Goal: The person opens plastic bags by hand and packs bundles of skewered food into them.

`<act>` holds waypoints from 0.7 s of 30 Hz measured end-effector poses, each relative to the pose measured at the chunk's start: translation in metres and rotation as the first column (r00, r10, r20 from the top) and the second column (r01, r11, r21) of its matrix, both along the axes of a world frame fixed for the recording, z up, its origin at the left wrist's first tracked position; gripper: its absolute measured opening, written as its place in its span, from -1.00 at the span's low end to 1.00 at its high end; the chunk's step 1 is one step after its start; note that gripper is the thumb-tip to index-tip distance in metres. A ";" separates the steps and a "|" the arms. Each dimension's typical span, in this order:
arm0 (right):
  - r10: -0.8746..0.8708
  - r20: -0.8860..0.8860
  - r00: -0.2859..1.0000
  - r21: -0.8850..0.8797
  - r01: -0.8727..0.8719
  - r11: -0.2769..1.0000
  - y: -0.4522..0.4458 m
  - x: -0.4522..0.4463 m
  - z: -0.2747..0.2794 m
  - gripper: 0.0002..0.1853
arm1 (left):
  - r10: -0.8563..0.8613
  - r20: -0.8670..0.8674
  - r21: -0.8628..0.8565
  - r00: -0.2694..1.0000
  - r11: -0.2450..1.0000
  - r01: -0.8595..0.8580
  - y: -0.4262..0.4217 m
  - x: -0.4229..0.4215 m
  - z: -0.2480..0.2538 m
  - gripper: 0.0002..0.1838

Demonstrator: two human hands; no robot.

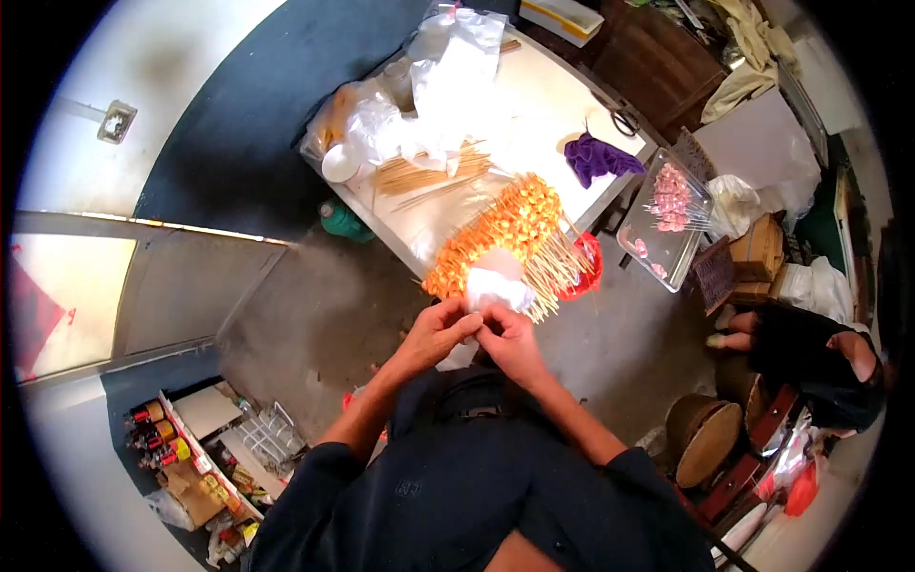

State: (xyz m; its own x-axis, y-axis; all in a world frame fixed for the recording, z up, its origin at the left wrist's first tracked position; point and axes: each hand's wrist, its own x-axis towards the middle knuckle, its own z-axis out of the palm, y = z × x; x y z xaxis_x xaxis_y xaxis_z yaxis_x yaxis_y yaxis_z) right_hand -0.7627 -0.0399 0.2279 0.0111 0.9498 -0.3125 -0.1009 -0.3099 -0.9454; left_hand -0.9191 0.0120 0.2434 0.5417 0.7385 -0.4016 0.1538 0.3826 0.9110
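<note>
My left hand [437,336] and my right hand [509,340] meet in front of my body at the table's near edge, both closed in a pinch with thumbs and fingertips touching. What they pinch is too small or hidden to make out. Just beyond the fingertips a white, thin sheet or bag [498,289] lies against a large heap of skewers [515,214] loaded with orange pieces. Their bare stick ends point to the right. Another white scrap [459,356] shows below my hands.
On the white table [548,91] are bare wooden sticks [429,172], plastic bags [457,76], a white cup [339,163], a purple cloth [600,159] and scissors [625,122]. A tray [679,267] of pink skewers stands right. A person [810,357] sits at far right.
</note>
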 end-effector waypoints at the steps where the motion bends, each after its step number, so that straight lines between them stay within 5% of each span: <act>1: 0.040 0.034 0.999 0.037 -0.041 0.998 -0.005 -0.001 -0.001 -0.90 | 0.052 0.076 -0.072 0.996 0.996 -0.046 -0.008 0.005 0.005 -0.70; 4: 0.018 0.111 0.994 0.209 -0.041 0.977 -0.017 -0.002 -0.008 -0.84 | 0.154 0.135 -0.102 0.979 0.985 -0.141 -0.029 0.014 0.002 -0.66; 8: 0.095 -0.059 0.994 0.024 -0.093 0.995 -0.028 0.001 0.002 -0.57 | 0.263 0.156 -0.181 0.952 0.955 -0.235 -0.042 0.015 -0.011 -0.64; 14: -0.055 -0.140 0.989 -0.060 0.047 0.997 -0.031 -0.005 -0.004 -0.54 | 0.438 0.124 -0.442 0.890 0.828 -0.346 -0.036 0.009 -0.036 -0.77; 19: -0.113 0.047 0.992 -0.079 0.116 0.990 -0.009 -0.029 -0.014 -0.68 | 0.380 0.222 -0.378 0.898 0.883 -0.280 -0.010 -0.015 -0.047 -0.76; 21: -0.115 0.072 0.991 -0.086 0.121 0.989 0.000 -0.043 -0.012 -0.71 | 0.352 0.108 -0.327 0.930 0.896 -0.301 0.002 -0.022 -0.055 -0.74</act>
